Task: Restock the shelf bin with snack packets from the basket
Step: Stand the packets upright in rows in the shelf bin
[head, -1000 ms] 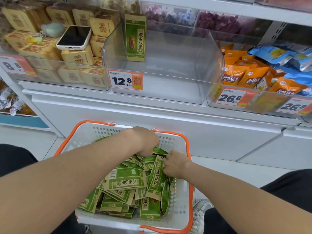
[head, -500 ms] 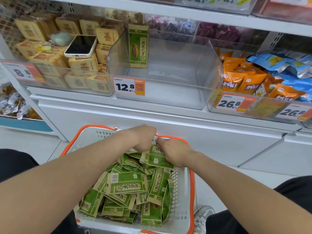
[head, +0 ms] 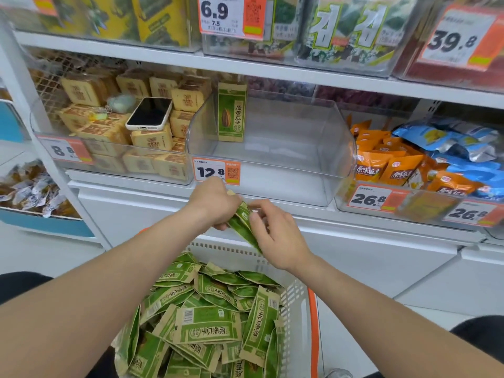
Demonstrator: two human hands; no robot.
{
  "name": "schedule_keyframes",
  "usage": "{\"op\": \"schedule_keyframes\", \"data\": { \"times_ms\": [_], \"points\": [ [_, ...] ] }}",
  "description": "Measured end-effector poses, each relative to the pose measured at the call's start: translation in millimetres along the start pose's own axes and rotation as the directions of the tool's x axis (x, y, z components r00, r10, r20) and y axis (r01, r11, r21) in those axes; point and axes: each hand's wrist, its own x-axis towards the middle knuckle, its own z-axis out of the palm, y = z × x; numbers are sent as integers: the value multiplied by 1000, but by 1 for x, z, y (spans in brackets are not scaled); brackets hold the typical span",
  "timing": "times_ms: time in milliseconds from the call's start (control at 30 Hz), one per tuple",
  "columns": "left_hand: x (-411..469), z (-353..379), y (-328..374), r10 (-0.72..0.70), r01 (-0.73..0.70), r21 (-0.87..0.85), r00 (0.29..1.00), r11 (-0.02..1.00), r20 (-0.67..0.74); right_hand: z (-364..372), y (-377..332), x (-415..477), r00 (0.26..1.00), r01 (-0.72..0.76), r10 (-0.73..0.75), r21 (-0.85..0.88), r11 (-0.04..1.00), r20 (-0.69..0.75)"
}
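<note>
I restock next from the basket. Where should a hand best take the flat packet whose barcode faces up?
Probably pinch the flat packet at its barcode end, from above: it lies atop the pile in the basket, that end uncovered.

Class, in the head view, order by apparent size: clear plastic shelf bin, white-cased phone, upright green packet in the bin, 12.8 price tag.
1. Clear plastic shelf bin.
2. Upright green packet and white-cased phone: alike, unranked.
3. 12.8 price tag, slightly smaller.
</note>
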Motion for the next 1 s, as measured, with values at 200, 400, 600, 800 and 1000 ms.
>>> {"op": "schedule_keyframes", "data": {
  "times_ms": [200,400,600,800,1000],
  "points": [
    [-10,-19,4,42,-46,-111,998,993,-42,-12,-10,2,964,230,-182,-260,938,195],
    [-20,-36,18,147,-154,-445,988,882,-50,-20,-20,11,993,-35,15,176,984,116],
    [-16,-38,14,363,-420,-218,895,881,-258,-22,-52,13,990,-129,137,469,874,18],
    [-17,-48,25,351,-402,-397,915,825,-197,-32,-62,27,991,-101,134,568,817,-17],
    [-1,-63,40,315,-413,-313,894,855,-319,-55,-69,74,953,-199,277,429,881,-127]
  ]
}}
